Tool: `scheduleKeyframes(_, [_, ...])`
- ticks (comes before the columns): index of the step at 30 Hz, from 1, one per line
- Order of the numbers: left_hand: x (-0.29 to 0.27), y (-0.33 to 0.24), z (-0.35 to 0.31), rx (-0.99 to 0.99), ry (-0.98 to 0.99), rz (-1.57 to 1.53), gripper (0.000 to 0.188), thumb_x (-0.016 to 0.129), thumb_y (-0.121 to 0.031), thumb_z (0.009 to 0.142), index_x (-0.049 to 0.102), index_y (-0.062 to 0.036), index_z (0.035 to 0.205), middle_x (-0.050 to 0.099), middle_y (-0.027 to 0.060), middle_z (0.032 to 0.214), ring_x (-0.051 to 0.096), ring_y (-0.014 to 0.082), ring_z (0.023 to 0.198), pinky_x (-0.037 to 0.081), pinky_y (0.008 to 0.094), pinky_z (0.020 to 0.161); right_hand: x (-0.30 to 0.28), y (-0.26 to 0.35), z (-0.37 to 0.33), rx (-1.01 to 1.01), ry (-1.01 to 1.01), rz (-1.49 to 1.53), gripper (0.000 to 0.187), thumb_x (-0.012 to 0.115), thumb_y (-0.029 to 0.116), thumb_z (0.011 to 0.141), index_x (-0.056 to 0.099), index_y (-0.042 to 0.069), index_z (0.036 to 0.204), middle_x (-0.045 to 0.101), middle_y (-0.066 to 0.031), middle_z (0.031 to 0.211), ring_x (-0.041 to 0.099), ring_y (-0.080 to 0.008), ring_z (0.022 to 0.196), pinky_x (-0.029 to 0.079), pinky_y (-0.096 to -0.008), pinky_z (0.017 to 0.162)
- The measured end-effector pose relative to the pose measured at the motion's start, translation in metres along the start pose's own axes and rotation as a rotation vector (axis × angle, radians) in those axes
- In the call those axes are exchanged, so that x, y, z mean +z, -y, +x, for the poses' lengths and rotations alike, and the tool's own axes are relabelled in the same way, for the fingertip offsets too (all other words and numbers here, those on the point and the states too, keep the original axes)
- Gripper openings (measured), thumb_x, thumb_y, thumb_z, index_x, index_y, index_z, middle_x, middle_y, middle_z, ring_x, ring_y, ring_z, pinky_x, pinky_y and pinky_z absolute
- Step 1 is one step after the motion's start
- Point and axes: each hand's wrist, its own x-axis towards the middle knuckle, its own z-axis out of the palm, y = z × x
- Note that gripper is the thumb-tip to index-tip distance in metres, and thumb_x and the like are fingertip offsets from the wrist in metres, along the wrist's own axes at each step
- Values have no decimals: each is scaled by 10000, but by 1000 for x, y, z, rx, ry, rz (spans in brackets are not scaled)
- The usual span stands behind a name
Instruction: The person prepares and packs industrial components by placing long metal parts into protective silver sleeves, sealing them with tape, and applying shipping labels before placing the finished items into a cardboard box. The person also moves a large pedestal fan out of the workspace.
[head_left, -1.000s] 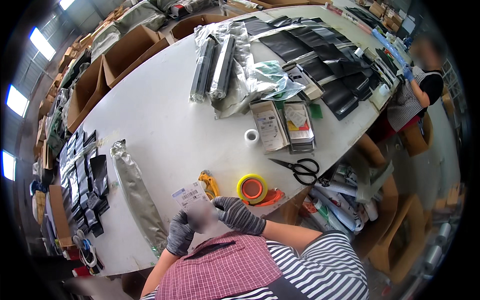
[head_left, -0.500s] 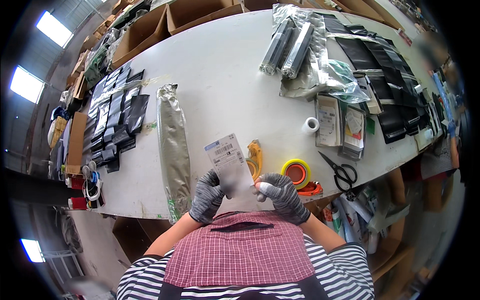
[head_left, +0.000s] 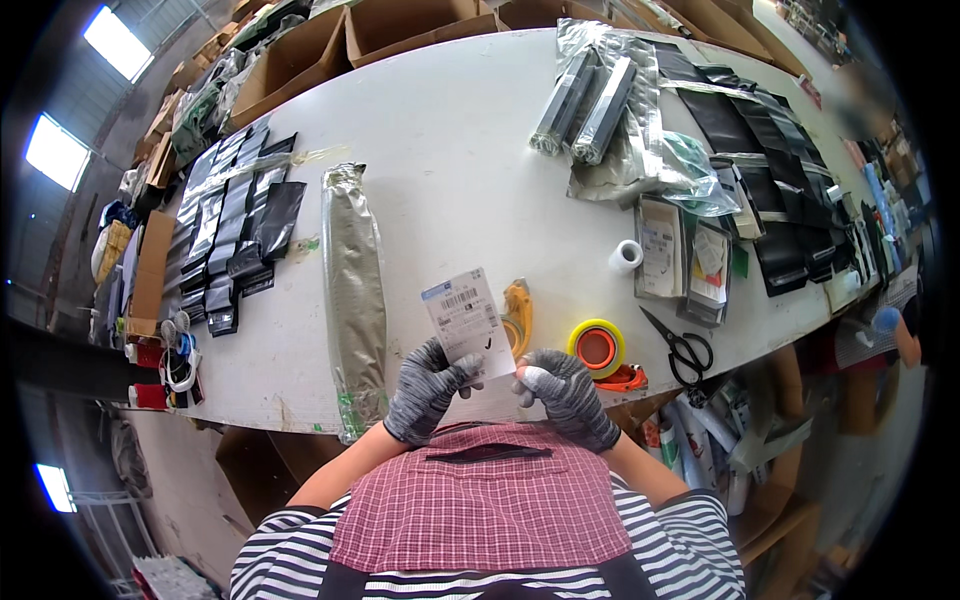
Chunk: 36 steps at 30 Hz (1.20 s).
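Note:
A white label card with a barcode and a blue corner is held up in front of me. My left hand, in a grey knit glove, grips its lower left edge with the thumb across it. At the lower right corner my right hand, gloved alike with bare fingertips, pinches the card. Beyond the card lies a yellow tape dispenser, partly hidden by it. A long silvery-grey wrapped package lies on the table to the left of my hands.
A yellow-and-orange tape roll, black scissors and a white roll lie to the right. Grey trays hold cards. Black plastic bags lie left, more far right. Two wrapped bundles and cardboard boxes are farther back.
The card has shifted slightly right and its face now shows sharper. Both hands keep hold of it. A person's arm has come into view at the far right.

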Motion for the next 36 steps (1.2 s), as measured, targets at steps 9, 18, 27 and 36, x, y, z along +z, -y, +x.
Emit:
scheduleKeyframes(9, [-7, 11, 3, 540, -241, 665, 307, 696, -147, 880, 608, 18, 1123, 544, 150, 1236, 564, 190, 1051, 509, 267, 781, 9, -6, -4, -98, 13, -61, 166, 617, 163, 924, 630, 7, 979, 638, -33, 804, 588, -88, 706, 504, -237, 677])
scheduleKeyframes(18, [-33, -5, -17, -131, 254, 111, 320, 698, -227, 890, 651, 13, 1097, 676, 75, 961, 634, 133, 849, 529, 282, 767, 51, -10, 1, -517, -22, -884, 92, 664, 70, 826, 640, 10, 892, 613, -84, 701, 591, -124, 629, 480, -278, 587])
scheduleKeyframes(27, [-173, -20, -3, -73, -18, -87, 324, 624, -236, 929, 579, 40, 1094, 651, 121, 887, 676, 215, 785, 595, 344, 680, -11, -43, -6, -476, -290, -1101, 74, 647, 93, 766, 609, 34, 792, 558, -92, 634, 545, -181, 546, 448, -332, 538])
scheduleKeyframes(36, [-270, -28, 46, 794, -804, 964, 51, 588, -84, 875, 577, -39, 852, 627, 165, 794, 611, 359, 723, 502, 429, 651, -198, -174, -130, 287, -371, -1922, 304, 645, 374, 758, 704, 96, 867, 695, -159, 970, 670, -328, 813, 528, -412, 758])
